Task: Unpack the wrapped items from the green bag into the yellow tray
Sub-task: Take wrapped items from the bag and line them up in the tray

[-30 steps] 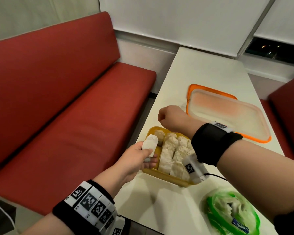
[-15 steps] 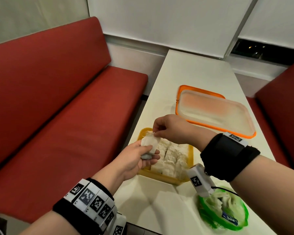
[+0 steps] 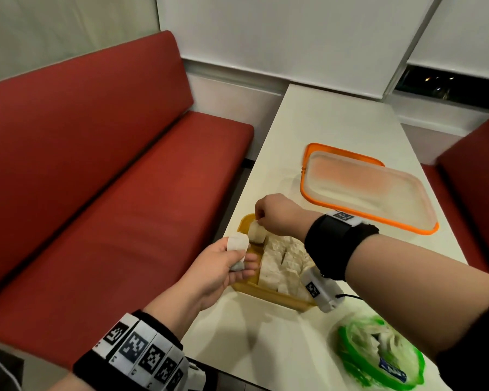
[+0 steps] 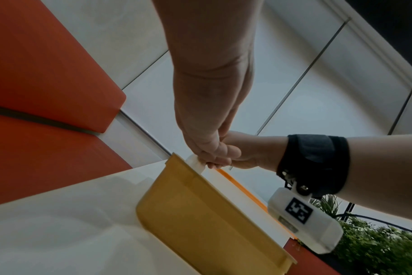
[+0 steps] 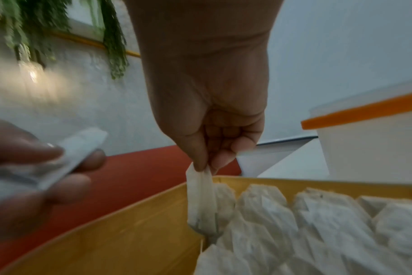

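Observation:
The yellow tray [image 3: 249,287] [image 4: 200,210] [image 5: 120,228] sits at the table's left edge, packed with several white wrapped items [image 3: 283,261] [image 5: 318,219]. My right hand [image 3: 277,214] [image 5: 207,130] pinches one wrapped item [image 3: 257,232] [image 5: 201,201] by its top, hanging over the tray's far left corner. My left hand [image 3: 220,269] [image 5: 35,171] holds a small stack of wrapped items [image 3: 237,245] [image 5: 66,160] just left of the tray. The green bag [image 3: 378,354] lies at the near right with more white items inside.
An orange-rimmed tray with a frosted lid [image 3: 364,187] [image 5: 365,141] lies farther back on the white table [image 3: 336,119]. A red bench seat [image 3: 110,207] runs along the left, and another red seat [image 3: 474,170] stands at the right.
My right hand took one wrapped item from the stack in my left hand and carried it over the tray's far left corner. The left hand stayed beside the tray.

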A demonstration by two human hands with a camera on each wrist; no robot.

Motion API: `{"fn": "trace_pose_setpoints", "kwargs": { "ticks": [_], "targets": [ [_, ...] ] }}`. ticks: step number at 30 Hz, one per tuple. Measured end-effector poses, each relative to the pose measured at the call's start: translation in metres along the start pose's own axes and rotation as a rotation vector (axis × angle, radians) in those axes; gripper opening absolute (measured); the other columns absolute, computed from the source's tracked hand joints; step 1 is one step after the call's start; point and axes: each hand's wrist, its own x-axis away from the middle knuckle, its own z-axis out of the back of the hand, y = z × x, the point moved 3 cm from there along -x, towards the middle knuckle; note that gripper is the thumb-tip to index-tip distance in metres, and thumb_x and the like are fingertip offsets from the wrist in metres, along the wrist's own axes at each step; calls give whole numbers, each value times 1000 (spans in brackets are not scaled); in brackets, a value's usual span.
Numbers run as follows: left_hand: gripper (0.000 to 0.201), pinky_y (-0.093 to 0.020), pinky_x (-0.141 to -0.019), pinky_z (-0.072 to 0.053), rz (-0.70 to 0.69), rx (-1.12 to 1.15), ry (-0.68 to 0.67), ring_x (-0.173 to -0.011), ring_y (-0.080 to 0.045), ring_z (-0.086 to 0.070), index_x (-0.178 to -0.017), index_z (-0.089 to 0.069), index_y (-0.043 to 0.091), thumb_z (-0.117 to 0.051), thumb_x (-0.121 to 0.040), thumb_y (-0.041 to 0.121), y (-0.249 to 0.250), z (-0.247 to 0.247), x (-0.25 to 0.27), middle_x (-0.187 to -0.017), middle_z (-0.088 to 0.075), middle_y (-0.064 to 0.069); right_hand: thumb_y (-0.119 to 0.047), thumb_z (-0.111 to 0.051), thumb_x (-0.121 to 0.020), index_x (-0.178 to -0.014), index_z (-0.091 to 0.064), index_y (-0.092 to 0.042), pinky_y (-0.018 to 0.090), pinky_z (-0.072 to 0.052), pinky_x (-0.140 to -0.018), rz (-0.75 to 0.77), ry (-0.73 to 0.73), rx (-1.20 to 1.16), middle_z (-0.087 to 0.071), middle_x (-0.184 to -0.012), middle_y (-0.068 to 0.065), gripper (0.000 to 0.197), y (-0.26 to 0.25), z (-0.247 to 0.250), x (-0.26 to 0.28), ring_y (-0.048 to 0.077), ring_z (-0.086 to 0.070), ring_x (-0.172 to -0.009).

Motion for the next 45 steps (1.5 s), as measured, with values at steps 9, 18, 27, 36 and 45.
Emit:
{"fn": "trace_pose_setpoints", "kwargs": {
  "ticks": [9,18,27,36,45],
  "targets": [
    [14,-24,-63,-57,16,2,-1,-76,-22,-64,-101,-56,5,-43,-96,1,-2,3,0,-90,-63,-17,-2,-47,-87,-96,-64,-6,29,-45,-66,-31,-41,157,-64,-97,11,20,-5,-19,-13,25,-56,-80],
    [16,-21,-59,-56,11,-13,7,-75,-21,-65,-95,-57,7,-41,-97,1,2,-2,-4,-90,-62,-16,-29,-71,-83,-95,-71,-16,19,-47,-73,144,-64,-445,-70,-90,-2,18,-25,24,29,6,-60,-79],
    [10,-26,-72,-58,-72,-171,95,-82,-22,-66,-93,-59,9,-51,-93,3,6,0,-1,-91,-65,-14,-11,-72,-81,-82,-70,-11,6,-38,-54,122,94,-427,-60,-69,-5,3,-13,27,34,2,-50,-58],
    [12,-29,-75,-58,-103,-234,315,-79,-22,-71,-95,-64,7,-58,-89,-1,-33,81,54,-87,-72,-16,-11,-61,-86,-91,-69,-11,21,-47,-65,22,35,-168,-59,-82,-1,9,0,-4,13,14,-55,-77],
    [9,-22,-56,-57,-22,-189,327,-70,-26,-67,-90,-63,-3,-58,-86,-8,-68,98,83,-69,-72,-14,-7,-54,-86,-99,-65,-10,35,-55,-77,-11,-17,130,-64,-96,10,17,-16,-21,3,26,-60,-86]
  ]
}}
